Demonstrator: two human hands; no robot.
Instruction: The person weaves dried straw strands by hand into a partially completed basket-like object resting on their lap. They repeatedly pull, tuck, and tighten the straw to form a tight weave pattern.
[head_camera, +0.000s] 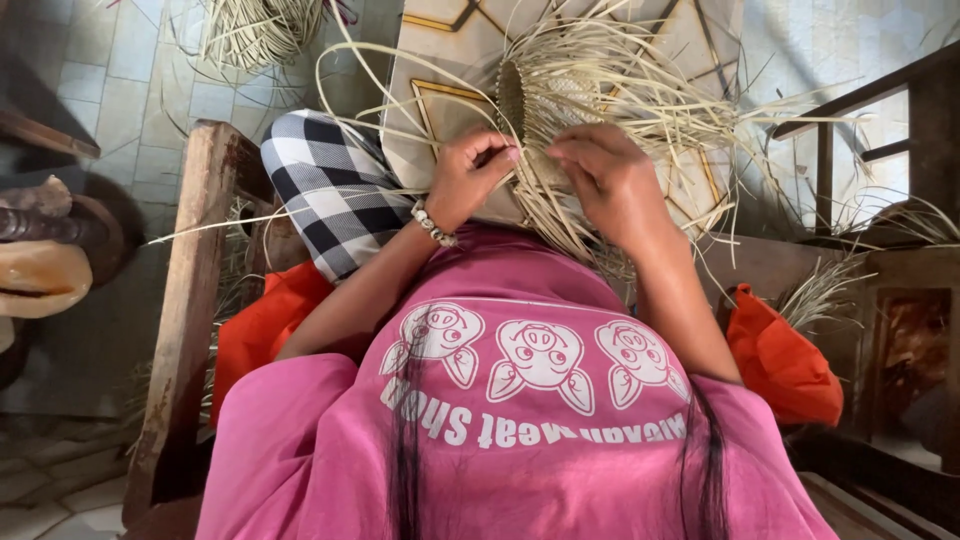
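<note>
A half-woven basket of pale straw (590, 90) rests on my lap, with long loose strands fanning out to all sides. My left hand (468, 172), a bead bracelet at its wrist, pinches strands at the basket's near edge. My right hand (612, 180) lies beside it on the weave, fingers curled on more strands. Below both hands are my pink printed shirt and a black-and-white checked cloth over my left knee.
I sit in a wooden chair (190, 300) with orange cushions (785, 360) at both sides. A bundle of straw (262, 28) lies on the tiled floor ahead. Wooden furniture (900, 130) stands at the right, brown objects (40, 270) at the left.
</note>
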